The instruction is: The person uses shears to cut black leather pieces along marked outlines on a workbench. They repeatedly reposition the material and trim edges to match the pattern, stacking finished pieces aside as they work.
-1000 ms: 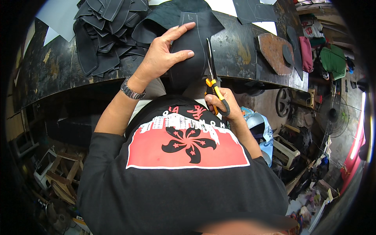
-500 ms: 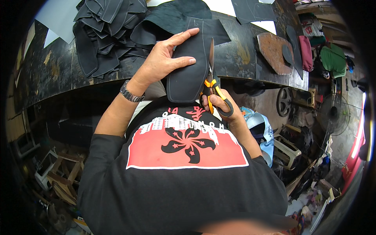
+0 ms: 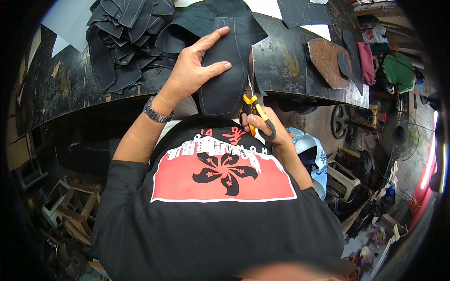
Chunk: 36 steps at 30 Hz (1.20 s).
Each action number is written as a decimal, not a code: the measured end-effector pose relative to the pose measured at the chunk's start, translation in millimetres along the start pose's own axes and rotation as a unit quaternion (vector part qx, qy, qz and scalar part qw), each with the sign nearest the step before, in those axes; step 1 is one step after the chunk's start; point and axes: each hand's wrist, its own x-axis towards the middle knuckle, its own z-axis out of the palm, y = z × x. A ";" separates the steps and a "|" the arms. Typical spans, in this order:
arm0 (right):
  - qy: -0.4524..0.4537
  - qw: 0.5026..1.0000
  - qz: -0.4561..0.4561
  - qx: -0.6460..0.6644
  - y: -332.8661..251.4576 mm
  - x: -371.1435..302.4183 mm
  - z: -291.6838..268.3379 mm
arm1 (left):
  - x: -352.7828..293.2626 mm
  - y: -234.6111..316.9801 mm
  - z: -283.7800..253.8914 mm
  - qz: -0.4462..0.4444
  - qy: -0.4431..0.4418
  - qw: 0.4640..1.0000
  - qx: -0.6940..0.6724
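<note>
A black leather-like piece (image 3: 224,86) with a pale outline drawn on it hangs partly over the table's near edge. My left hand (image 3: 190,70) holds it from its left side, thumb and forefinger stretched across the upper face; the other fingers are mostly hidden. In my right hand (image 3: 268,126) are scissors (image 3: 253,104) with yellow and black handles, their blades pointing away from me along the piece's right edge. How far the blades are parted is hard to make out. The piece's far end joins a larger dark sheet (image 3: 213,18).
Cut black pieces with pale outlines lie heaped (image 3: 124,42) at the table's far left. On the right are a worn brown board (image 3: 328,63) and another marked black sheet (image 3: 304,11). The dark table (image 3: 281,61) ends just before my body. A fan (image 3: 401,136) stands at right.
The black piece has shifted away from me and slightly left, along with my left hand. My right hand and the scissors stay near its right edge with little movement.
</note>
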 end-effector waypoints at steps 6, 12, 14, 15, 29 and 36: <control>0.027 0.998 0.006 0.048 2.4 -2.3 3.8 | -0.3 0.1 2.6 0.027 0.017 0.999 0.017; 0.043 0.998 0.021 0.028 2.4 -6.0 1.7 | -0.4 1.7 2.4 0.033 0.015 0.999 0.030; 0.038 0.999 0.020 0.016 4.4 -6.0 -0.5 | -0.4 2.1 0.4 0.029 0.007 0.999 0.019; 0.032 0.999 0.014 0.013 5.8 -5.3 -1.0 | -0.4 2.1 -0.5 0.019 0.002 1.000 0.012; 0.031 0.998 0.007 -0.054 9.7 4.6 -2.9 | -1.1 2.8 -0.1 -0.002 0.020 1.000 0.010; 0.045 0.999 -0.010 -0.012 14.6 5.3 1.7 | -1.0 1.0 -0.8 0.035 0.030 0.998 0.047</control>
